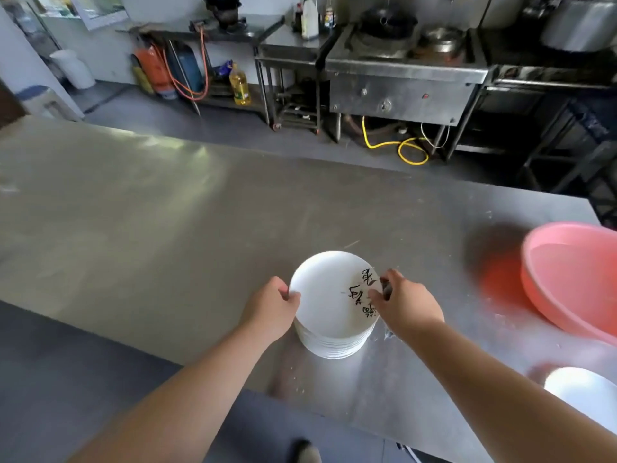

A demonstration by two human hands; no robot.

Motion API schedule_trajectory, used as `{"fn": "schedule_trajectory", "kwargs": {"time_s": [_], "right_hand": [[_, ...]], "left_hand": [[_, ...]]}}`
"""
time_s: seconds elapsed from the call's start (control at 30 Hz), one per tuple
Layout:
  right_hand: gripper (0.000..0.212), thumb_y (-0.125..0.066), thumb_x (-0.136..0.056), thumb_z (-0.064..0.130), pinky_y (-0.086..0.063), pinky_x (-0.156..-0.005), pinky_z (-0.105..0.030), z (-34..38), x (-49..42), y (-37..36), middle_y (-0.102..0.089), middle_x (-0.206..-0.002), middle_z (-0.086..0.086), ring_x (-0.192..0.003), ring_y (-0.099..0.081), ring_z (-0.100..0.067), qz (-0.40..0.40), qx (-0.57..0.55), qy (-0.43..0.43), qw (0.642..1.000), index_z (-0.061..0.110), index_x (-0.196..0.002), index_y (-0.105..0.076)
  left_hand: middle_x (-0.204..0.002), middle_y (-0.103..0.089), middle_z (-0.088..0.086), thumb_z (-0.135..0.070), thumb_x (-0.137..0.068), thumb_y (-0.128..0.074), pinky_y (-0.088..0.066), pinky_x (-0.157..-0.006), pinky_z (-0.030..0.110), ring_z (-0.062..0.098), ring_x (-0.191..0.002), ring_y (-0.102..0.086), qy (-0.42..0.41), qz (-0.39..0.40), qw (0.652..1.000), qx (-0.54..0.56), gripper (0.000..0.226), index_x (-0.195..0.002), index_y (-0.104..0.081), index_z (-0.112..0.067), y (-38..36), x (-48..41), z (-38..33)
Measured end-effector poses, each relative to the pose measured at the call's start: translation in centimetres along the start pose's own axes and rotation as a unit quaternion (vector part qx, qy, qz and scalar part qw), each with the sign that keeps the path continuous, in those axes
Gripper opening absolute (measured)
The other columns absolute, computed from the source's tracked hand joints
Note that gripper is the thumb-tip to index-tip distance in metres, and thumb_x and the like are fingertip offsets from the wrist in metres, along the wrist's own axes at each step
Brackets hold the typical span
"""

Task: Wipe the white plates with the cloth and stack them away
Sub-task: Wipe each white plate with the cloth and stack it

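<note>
Though glossy and round, top plate (329,295) between left hand (271,305), right hand (408,305)

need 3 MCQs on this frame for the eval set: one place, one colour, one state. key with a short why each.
1. Where does the pink basin sit relative to the plate stack?
A) to its left
B) to its right
C) on top of it

2. What colour is the writing on the top plate?
A) black
B) red
C) blue

3. What is the left hand doing?
A) hanging at the person's side
B) reaching into the basin
C) gripping the top plate's left rim

Key:
1 B: the basin is at the right end of the steel table, apart from the stack.
2 A: the brush strokes are dark on white.
3 C: its fingers curl over that rim.
</note>
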State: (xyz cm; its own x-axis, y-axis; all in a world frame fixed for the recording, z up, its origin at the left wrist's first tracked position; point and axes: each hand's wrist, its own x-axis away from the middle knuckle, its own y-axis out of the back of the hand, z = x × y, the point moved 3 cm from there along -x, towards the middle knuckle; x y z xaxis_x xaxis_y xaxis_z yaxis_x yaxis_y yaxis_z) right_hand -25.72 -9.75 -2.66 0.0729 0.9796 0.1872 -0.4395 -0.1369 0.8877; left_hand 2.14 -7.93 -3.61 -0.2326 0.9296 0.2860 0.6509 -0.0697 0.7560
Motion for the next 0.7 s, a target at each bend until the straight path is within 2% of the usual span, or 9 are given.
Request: {"fn": "schedule_trajectory", "kwargs": {"time_s": [0.2, 0.23, 0.3, 0.37, 0.43, 0.53, 0.63, 0.7], "right_hand": [[0.023, -0.057, -0.096, 0.049, -0.059, -0.067, -0.039, 0.1, 0.4, 0.3, -0.071, -0.088, 0.006, -0.081, -0.067, -0.027, -0.012, 0.001, -0.024, 1.000, 0.028, -0.106, -0.055], [0.021, -0.058, -0.096, 0.047, -0.060, -0.065, -0.039, 0.0, 0.6, 0.4, -0.071, -0.086, 0.006, -0.078, -0.068, -0.027, -0.008, -0.018, -0.031, 0.999, 0.028, -0.105, -0.055], [0.013, -0.058, -0.096, 0.040, -0.058, -0.050, -0.036, -0.4, 1.0, 0.7, -0.072, -0.072, 0.005, -0.058, -0.070, -0.024, -0.005, -0.096, -0.053, 0.994, 0.028, -0.098, -0.054], [0.008, -0.057, -0.096, 0.036, -0.049, -0.036, -0.028, -1.1, 1.5, 1.8, -0.071, -0.060, 0.006, -0.041, -0.066, -0.022, -0.009, -0.176, -0.076, 0.981, 0.029, -0.093, -0.054], [0.005, -0.057, -0.096, 0.034, -0.050, -0.035, -0.031, -2.5, 2.2, 3.1, -0.072, -0.060, 0.006, -0.039, -0.066, -0.027, -0.015, -0.240, -0.098, 0.966, 0.030, -0.093, -0.057], [0.005, -0.058, -0.098, 0.035, -0.052, -0.035, -0.035, -6.2, 3.9, 4.6, -0.075, -0.066, 0.000, -0.044, -0.069, -0.033, -0.035, -0.297, -0.132, 0.945, 0.034, -0.094, -0.059], [0.004, -0.061, -0.098, 0.034, -0.049, -0.036, -0.027, -10.4, 6.3, 5.4, -0.076, -0.070, 0.010, -0.046, -0.070, -0.019, -0.078, -0.277, -0.159, 0.944, 0.031, -0.096, -0.062], [0.008, -0.063, -0.096, 0.037, -0.041, -0.031, -0.019, -13.3, 7.8, 5.5, -0.074, -0.069, 0.019, -0.042, -0.065, -0.007, -0.099, -0.267, -0.186, 0.940, 0.029, -0.095, -0.065]], "left_hand": [[-0.079, -0.061, -0.003, -0.039, -0.096, -0.053, -0.034, -0.054, 0.031, 0.023, -0.069, -0.056, -0.026, -0.015, 0.991, -0.133, 0.024, -0.081, -0.049, -0.021, 0.7, -0.2, -2.1], [-0.080, -0.061, -0.002, -0.039, -0.097, -0.052, -0.034, -0.054, 0.032, 0.024, -0.070, -0.056, -0.031, -0.014, 0.989, -0.146, 0.024, -0.082, -0.049, -0.020, 0.8, -0.1, -2.5], [-0.079, -0.061, 0.000, -0.039, -0.098, -0.050, -0.034, -0.054, 0.033, 0.027, -0.070, -0.056, -0.048, -0.023, 0.986, -0.158, 0.026, -0.082, -0.047, -0.019, 1.1, 0.1, -3.5], [-0.079, -0.060, 0.002, -0.040, -0.099, -0.051, -0.035, -0.054, 0.033, 0.028, -0.070, -0.057, -0.075, -0.028, 0.986, -0.145, 0.028, -0.082, -0.045, -0.019, 1.0, 0.5, -5.0], [-0.082, -0.059, -0.001, -0.044, -0.098, -0.055, -0.036, -0.056, 0.034, 0.026, -0.073, -0.057, -0.103, -0.017, 0.987, -0.120, 0.029, -0.083, -0.043, -0.021, 0.6, 1.2, -6.8], [-0.081, -0.059, -0.008, -0.049, -0.095, -0.059, -0.037, -0.055, 0.031, 0.013, -0.068, -0.057, -0.143, 0.016, 0.986, -0.088, 0.030, -0.087, -0.044, -0.025, -1.5, 2.7, -9.4], [-0.080, -0.062, -0.011, -0.049, -0.093, -0.062, -0.038, -0.054, 0.027, 0.006, -0.069, -0.059, -0.174, 0.070, 0.981, -0.047, 0.029, -0.093, -0.044, -0.028, -4.8, 4.8, -11.6], [-0.081, -0.061, -0.014, -0.046, -0.093, -0.064, -0.038, -0.055, 0.024, -0.001, -0.072, -0.056, -0.193, 0.102, 0.976, -0.023, 0.028, -0.100, -0.043, -0.029, -7.1, 6.2, -12.8]]}}
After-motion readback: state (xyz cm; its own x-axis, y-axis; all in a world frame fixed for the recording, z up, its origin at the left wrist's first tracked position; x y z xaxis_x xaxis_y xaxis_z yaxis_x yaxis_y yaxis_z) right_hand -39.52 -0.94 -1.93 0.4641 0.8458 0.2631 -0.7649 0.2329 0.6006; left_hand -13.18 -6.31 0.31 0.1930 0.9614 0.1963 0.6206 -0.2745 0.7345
